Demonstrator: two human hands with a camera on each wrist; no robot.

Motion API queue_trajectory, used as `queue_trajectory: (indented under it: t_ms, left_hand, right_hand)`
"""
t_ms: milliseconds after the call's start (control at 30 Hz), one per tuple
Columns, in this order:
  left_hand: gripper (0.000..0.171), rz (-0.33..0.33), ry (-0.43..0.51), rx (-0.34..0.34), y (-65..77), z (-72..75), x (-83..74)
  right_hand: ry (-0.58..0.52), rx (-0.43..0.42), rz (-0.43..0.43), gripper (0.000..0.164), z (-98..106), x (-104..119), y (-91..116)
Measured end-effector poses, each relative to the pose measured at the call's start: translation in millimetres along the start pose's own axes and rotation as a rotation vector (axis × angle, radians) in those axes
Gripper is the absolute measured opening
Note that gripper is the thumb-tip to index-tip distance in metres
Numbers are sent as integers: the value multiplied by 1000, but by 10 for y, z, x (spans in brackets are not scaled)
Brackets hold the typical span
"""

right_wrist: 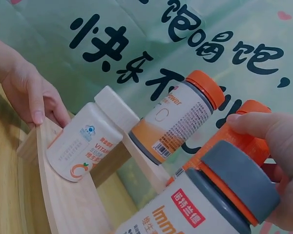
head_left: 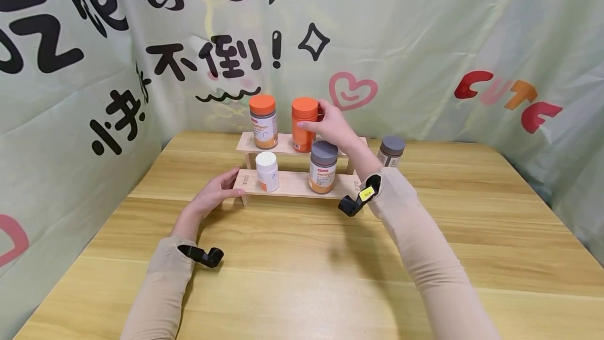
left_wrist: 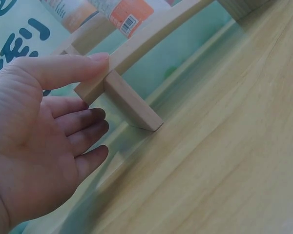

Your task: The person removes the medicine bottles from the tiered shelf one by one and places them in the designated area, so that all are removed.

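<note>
**One orange bottle in right-hand grip, upper shelf**

Orange bottle (head_left: 302,139): orange body, orange ridged-looking cap, upright at the right of the orange-capped jar (head_left: 263,123) on the upper shelf (head_left: 284,144). Can't tell if its base bears on the wood.

Right hand (head_left: 334,126): thumb across the front, fingers round the far side, closed to bottle width. Fingertips hidden behind it.

Left hand (head_left: 214,193): thumb touching the lower shelf (head_left: 292,180) at its left end, other fingers loose, gap wide. Index contact unclear.

Right wrist view: front grey-capped jar (head_left: 323,168) blocks the orange bottle's lower part; fruit print legible on white bottle (head_left: 267,173). Left wrist view: bottles cropped, but barcode and shelf leg (left_wrist: 132,102) clear. Only head view shows the second grey-capped jar (head_left: 392,147), partly behind the sleeve (head_left: 401,198).
</note>
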State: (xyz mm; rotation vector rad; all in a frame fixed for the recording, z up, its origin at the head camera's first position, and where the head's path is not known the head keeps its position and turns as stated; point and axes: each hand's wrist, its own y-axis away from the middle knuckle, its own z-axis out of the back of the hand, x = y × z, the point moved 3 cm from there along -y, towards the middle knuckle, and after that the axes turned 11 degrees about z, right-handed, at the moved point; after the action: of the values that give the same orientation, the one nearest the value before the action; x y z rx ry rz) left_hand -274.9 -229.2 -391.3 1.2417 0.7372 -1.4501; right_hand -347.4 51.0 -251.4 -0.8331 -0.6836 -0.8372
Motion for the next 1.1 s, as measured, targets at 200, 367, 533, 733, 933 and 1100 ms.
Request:
queue_trajectory:
  t_ms: [200, 367, 533, 733, 933, 1100]
  left_hand:
    - [76, -9, -3, 0, -1, -4, 11]
    - [75, -16, 0, 10, 0, -6, 9]
    - [76, -20, -15, 9, 0, -9, 4]
    - [75, -26, 4, 20, 0, -15, 5]
    - [76, 7, 13, 1, -20, 8, 38]
    - [76, 13, 15, 0, -31, 14, 60]
  right_hand:
    - [-7, -2, 0, 62, 34, 22, 35]
    - [-22, -26, 16, 58, 85, 21, 63]
    - [-36, -61, 20, 56, 165, 44, 103]
    - [-27, -103, 4, 57, 311, 9, 144]
    - [-47, -145, -2, 60, 493, -86, 197]
    - [-19, -178, -12, 59, 660, -153, 246]
